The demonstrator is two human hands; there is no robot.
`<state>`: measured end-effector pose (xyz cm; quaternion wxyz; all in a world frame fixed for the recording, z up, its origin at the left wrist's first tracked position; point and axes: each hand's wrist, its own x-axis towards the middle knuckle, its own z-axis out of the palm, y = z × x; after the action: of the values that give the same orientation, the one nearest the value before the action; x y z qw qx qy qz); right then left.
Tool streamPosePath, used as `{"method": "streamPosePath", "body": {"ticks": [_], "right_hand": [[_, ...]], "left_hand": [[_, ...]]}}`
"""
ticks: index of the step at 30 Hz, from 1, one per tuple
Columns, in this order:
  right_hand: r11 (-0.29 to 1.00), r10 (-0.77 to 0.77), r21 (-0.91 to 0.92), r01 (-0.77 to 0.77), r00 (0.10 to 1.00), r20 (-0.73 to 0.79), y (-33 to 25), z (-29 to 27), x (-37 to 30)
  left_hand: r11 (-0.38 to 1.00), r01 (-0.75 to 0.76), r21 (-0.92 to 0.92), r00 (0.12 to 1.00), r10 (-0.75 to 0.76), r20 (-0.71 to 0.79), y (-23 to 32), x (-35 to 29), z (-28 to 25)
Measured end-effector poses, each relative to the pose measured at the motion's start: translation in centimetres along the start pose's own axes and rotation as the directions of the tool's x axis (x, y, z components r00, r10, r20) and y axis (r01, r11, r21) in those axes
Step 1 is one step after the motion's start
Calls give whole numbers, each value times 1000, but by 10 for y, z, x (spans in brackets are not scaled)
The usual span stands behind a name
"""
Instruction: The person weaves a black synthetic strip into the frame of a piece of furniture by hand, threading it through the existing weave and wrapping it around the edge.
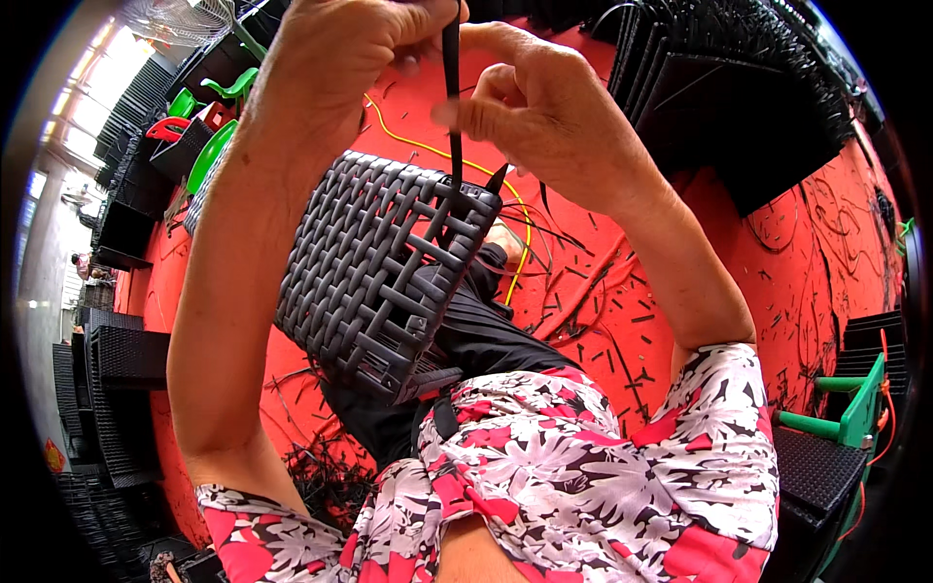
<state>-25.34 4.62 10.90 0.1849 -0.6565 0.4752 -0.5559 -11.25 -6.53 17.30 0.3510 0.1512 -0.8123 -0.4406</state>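
Observation:
A dark grey woven panel [364, 253], made of flat rounded strips in an open weave, leans tilted across my lap and legs. From its upper right corner a thin black strip [455, 155] runs upward, pulled taut. My left hand [340, 58] is closed on the strip high up at the top edge of the view, with its fingertips partly cut off. My right hand [554, 112] has its fingers curled, and its thumb presses on the strip a little lower down. A short pointed strip end [497, 179] sticks up at the panel's corner.
The red floor [593, 282] is strewn with black strip scraps, and a yellow cord [398, 139] curves over it. Stacked black woven pieces [739, 107] stand at the far right. A green metal frame [855, 408] is on the right; green chairs [209, 155] and a fan [180, 19] are far left.

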Motion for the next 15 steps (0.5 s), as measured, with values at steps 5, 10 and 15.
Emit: {"method": "streamPosePath", "body": {"ticks": [5,10,15], "right_hand": [[998,42,-49,-40,998,51,14,-3,7],[999,-36,-45,25,960,-278,9,-51,18],[922,-76,276,271,826,-559,8,-156,29]], "left_hand": [[982,-89,-165,996,84,-33,13,-1,25],[992,17,127,974,-45,222,-35,-20,30],[960,272,68,872,-276,403,-37,-33,45]]}}
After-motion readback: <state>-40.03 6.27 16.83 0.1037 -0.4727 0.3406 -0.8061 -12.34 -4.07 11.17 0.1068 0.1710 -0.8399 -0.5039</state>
